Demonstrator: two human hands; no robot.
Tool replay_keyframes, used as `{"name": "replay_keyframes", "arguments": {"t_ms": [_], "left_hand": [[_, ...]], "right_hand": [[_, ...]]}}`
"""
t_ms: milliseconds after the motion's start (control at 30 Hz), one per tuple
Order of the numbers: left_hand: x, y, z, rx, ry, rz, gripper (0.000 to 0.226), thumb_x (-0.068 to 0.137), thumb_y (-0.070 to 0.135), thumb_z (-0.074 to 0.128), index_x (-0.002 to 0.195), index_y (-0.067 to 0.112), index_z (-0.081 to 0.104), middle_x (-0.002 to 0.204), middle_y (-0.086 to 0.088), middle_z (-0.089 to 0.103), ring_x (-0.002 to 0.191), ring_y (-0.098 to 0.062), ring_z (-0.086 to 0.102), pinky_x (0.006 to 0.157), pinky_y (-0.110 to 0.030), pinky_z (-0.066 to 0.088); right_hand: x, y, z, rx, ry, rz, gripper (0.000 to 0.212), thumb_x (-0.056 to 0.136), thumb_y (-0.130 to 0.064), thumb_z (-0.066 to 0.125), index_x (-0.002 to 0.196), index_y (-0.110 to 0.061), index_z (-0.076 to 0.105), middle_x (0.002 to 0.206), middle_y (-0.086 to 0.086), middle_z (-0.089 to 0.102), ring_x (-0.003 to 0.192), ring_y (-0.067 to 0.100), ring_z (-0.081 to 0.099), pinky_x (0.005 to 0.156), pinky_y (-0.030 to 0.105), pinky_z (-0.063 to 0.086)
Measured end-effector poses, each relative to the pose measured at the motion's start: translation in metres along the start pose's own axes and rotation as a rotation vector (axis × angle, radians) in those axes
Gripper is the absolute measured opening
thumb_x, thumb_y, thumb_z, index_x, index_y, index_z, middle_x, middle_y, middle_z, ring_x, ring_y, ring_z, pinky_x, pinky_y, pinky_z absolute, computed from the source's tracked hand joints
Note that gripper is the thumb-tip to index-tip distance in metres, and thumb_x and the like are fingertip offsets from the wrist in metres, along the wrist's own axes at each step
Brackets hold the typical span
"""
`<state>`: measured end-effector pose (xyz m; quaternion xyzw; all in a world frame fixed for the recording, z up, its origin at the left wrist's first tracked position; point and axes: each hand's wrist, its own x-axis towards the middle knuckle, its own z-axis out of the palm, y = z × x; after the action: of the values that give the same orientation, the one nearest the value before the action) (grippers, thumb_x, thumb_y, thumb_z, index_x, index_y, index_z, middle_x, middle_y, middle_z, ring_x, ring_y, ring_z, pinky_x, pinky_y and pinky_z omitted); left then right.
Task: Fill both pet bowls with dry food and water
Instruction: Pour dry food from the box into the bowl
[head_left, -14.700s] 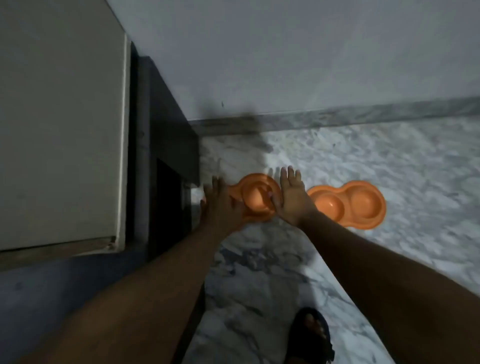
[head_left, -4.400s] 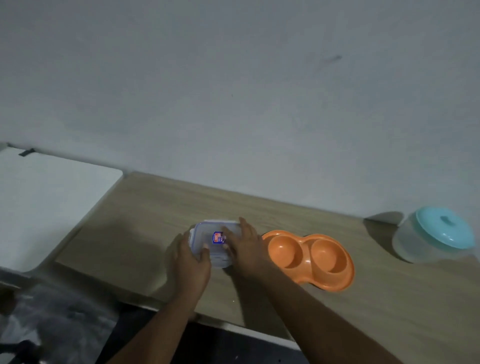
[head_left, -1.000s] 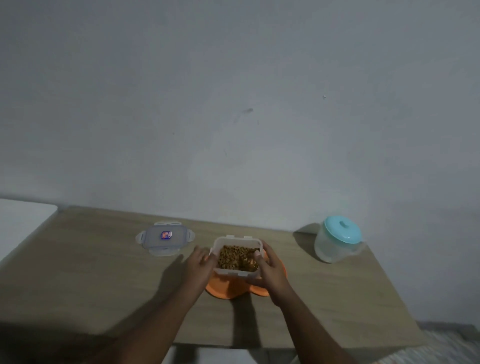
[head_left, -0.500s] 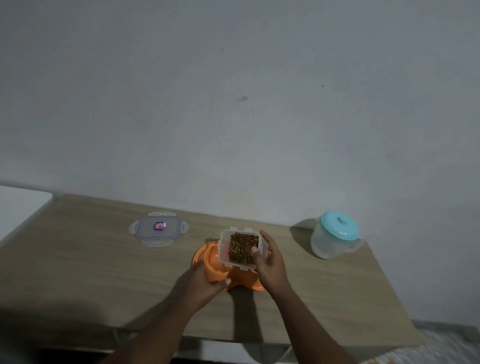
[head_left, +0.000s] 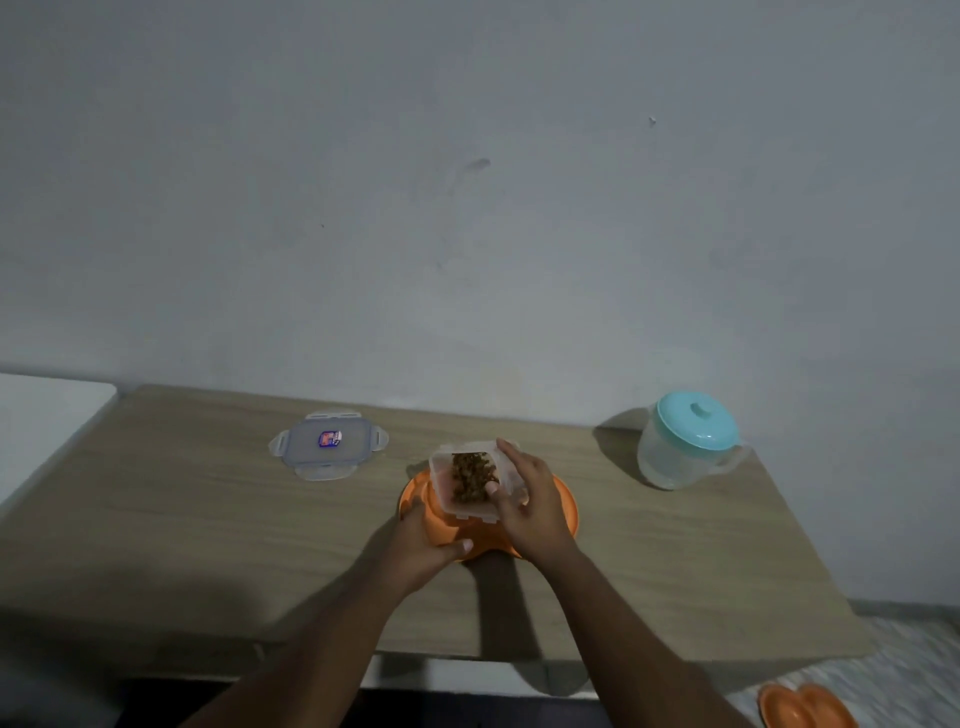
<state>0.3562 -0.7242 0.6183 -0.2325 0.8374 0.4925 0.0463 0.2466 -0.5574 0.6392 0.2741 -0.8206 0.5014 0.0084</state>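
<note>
Tub (head_left: 470, 480) of kibble is gripped by R hand (head_left: 527, 501), tipped over orange bowl (head_left: 563, 512) at table centre. Bowl's near-left rim is clamped by L hand (head_left: 423, 543). Risks: tilt too steep, so kibble is dumped past rim; 2nd bowl (head_left: 802, 707) on floor is forgotten.

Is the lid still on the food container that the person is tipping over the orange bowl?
No, the lid lies flat on the table, apart from the open food container.

Orange double pet bowl (head_left: 563, 506) sits on the wooden table. Clear food container (head_left: 470, 480) of brown kibble (head_left: 471, 475) is tilted above its left side. Clear water jug (head_left: 683, 441), teal lid, stands upright at right.
</note>
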Motion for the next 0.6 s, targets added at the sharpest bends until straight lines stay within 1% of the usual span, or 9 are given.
{"name": "replay_keyframes", "arguments": {"t_ms": [33, 67, 133, 167, 200, 300, 367, 500, 600], "left_hand": [[0.004, -0.006, 0.000, 0.020, 0.003, -0.005, 0.094, 0.055, 0.071, 0.079, 0.138, 0.052, 0.038, 0.128, 0.020, 0.061, 0.117, -0.010, 0.060, 0.098, -0.039, 0.053], [0.006, -0.009, 0.000, 0.045, 0.005, -0.009, 0.095, 0.055, 0.071, 0.078, 0.138, 0.052, 0.037, 0.129, 0.019, 0.061, 0.117, -0.011, 0.060, 0.098, -0.039, 0.053], [0.012, -0.015, 0.001, 0.081, -0.007, 0.002, 0.093, 0.056, 0.068, 0.076, 0.138, 0.050, 0.037, 0.130, 0.016, 0.061, 0.117, -0.014, 0.060, 0.097, -0.039, 0.053], [0.013, -0.015, 0.001, 0.083, -0.008, 0.004, 0.094, 0.055, 0.068, 0.076, 0.139, 0.050, 0.037, 0.131, 0.015, 0.060, 0.118, -0.015, 0.060, 0.097, -0.040, 0.053], [0.013, -0.014, 0.001, 0.083, -0.011, 0.000, 0.095, 0.055, 0.067, 0.076, 0.140, 0.048, 0.037, 0.132, 0.013, 0.060, 0.118, -0.016, 0.060, 0.097, -0.041, 0.053], [0.017, -0.016, 0.001, 0.093, -0.023, -0.012, 0.098, 0.054, 0.066, 0.076, 0.141, 0.046, 0.036, 0.131, 0.011, 0.060, 0.116, -0.017, 0.060, 0.097, -0.041, 0.053], [0.015, -0.013, -0.001, 0.100, -0.024, -0.017, 0.095, 0.052, 0.066, 0.075, 0.138, 0.048, 0.037, 0.129, 0.011, 0.062, 0.113, -0.017, 0.061, 0.096, -0.041, 0.053], [0.016, -0.012, -0.003, 0.101, -0.035, -0.040, 0.099, 0.052, 0.066, 0.074, 0.140, 0.048, 0.033, 0.129, 0.012, 0.060, 0.114, -0.018, 0.061, 0.095, -0.041, 0.053], [0.012, -0.005, -0.004, 0.036, -0.056, -0.018, 0.099, 0.060, 0.052, 0.081, 0.145, 0.044, 0.032, 0.133, 0.007, 0.058, 0.117, -0.018, 0.058, 0.098, -0.040, 0.052]], "right_hand": [[0.000, 0.000, 0.000, -0.009, -0.017, -0.016, 0.053, 0.090, -0.033, 0.065, 0.138, -0.045, 0.046, 0.130, -0.001, 0.047, 0.123, 0.003, 0.047, 0.096, 0.016, 0.045], [-0.001, 0.000, 0.001, -0.028, -0.032, -0.035, 0.053, 0.090, -0.032, 0.065, 0.139, -0.042, 0.046, 0.130, 0.000, 0.045, 0.123, 0.008, 0.048, 0.096, 0.015, 0.046], [0.000, 0.001, 0.003, -0.075, -0.057, -0.068, 0.052, 0.091, -0.033, 0.064, 0.140, -0.037, 0.047, 0.132, 0.001, 0.044, 0.123, 0.011, 0.048, 0.093, 0.005, 0.039], [0.000, 0.001, 0.004, -0.084, -0.062, -0.080, 0.052, 0.091, -0.033, 0.064, 0.141, -0.036, 0.046, 0.134, 0.001, 0.043, 0.124, 0.012, 0.047, 0.093, 0.002, 0.037], [-0.001, 0.000, 0.004, -0.083, -0.064, -0.095, 0.053, 0.092, -0.033, 0.063, 0.141, -0.036, 0.046, 0.135, 0.001, 0.042, 0.125, 0.013, 0.047, 0.094, 0.004, 0.039], [-0.003, 0.000, 0.008, -0.073, -0.060, -0.136, 0.053, 0.091, -0.030, 0.064, 0.141, -0.037, 0.046, 0.136, 0.001, 0.041, 0.126, 0.016, 0.047, 0.098, 0.025, 0.048], [-0.003, 0.000, 0.010, -0.084, -0.053, -0.157, 0.054, 0.091, -0.027, 0.065, 0.141, -0.036, 0.046, 0.135, 0.001, 0.041, 0.125, 0.017, 0.048, 0.098, 0.033, 0.049], [-0.003, -0.002, 0.009, -0.100, -0.039, -0.172, 0.054, 0.091, -0.027, 0.065, 0.141, -0.034, 0.046, 0.136, 0.001, 0.041, 0.125, 0.015, 0.046, 0.098, 0.031, 0.049], [-0.004, -0.003, 0.009, -0.101, -0.048, -0.180, 0.054, 0.091, -0.026, 0.065, 0.141, -0.033, 0.047, 0.136, 0.001, 0.040, 0.126, 0.013, 0.045, 0.099, 0.029, 0.048]]}}
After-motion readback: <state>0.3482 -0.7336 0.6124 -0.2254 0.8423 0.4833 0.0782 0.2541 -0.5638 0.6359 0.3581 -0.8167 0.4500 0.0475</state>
